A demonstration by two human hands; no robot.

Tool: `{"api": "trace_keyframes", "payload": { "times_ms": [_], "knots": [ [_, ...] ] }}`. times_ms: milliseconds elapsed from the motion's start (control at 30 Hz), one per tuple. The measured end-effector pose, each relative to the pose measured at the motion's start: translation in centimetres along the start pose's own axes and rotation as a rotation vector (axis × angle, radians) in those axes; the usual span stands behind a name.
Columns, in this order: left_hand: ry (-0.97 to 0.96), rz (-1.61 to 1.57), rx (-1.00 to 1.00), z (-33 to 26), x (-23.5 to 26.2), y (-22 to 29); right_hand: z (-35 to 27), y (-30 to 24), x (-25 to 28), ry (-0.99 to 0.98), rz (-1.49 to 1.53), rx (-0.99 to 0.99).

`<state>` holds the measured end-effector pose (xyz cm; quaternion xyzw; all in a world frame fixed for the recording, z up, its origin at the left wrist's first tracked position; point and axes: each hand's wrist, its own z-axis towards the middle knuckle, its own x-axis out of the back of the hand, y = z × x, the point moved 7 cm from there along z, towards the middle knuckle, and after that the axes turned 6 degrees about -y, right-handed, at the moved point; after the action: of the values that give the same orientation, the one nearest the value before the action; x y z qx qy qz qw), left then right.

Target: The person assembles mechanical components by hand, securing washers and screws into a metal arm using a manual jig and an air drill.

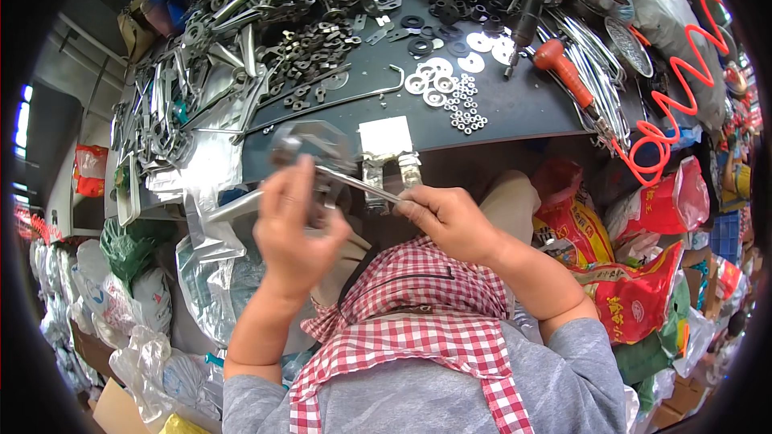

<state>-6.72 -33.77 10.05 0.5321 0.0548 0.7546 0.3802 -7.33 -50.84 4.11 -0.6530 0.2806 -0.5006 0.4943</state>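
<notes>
Pinching the near end of a thin metal rod (358, 182), our right hand (452, 221) is closing thumb and fingertips firmly around it, leaving no gap. The rod is running along a line from ten o'clock at its far end to four o'clock at our right fingertips, so its long axis is lying aslant across the space between our hands. Its far end is meeting a blurred metal part (318, 141) in this view; whether it is seated in that part or only passing before it, we are not able to tell.

The metal part is sitting at twelve o'clock from our left hand (299, 229) and at ten o'clock from our right, so our left hand is being much the nearer. Our left fingers are pointing up toward twelve and overlapping the part's lower edge, but they are blurring, and we are not able to tell how far open they are or whether they are gripping it. A pale bar (233, 207) is sticking out toward eight o'clock beside our left hand.

At the table's (523, 116) edge, a bright metal plate (386, 135) is resting between one and two o'clock from our left hand and near eleven from our right. Silver washers (434, 84) are lying farther off, at twelve o'clock from our right hand.
</notes>
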Motion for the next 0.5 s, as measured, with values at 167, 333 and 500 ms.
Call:
{"api": "trace_keyframes", "payload": {
  "times_ms": [167, 333, 500],
  "knots": [
    [-0.068, -0.135, -0.074, -0.6, -3.0, 1.8, 1.2, 0.0, -0.9, -0.042, 0.181, -0.077],
    [-0.105, -0.046, -0.14, 0.5, -3.2, 1.9, 1.2, 0.8, -0.7, 0.098, 0.268, -0.017],
    [-0.045, -0.01, -0.249, 1.9, -2.1, 3.2, 0.9, 1.1, -0.6, 0.149, 0.431, -0.059]
  ]
}}
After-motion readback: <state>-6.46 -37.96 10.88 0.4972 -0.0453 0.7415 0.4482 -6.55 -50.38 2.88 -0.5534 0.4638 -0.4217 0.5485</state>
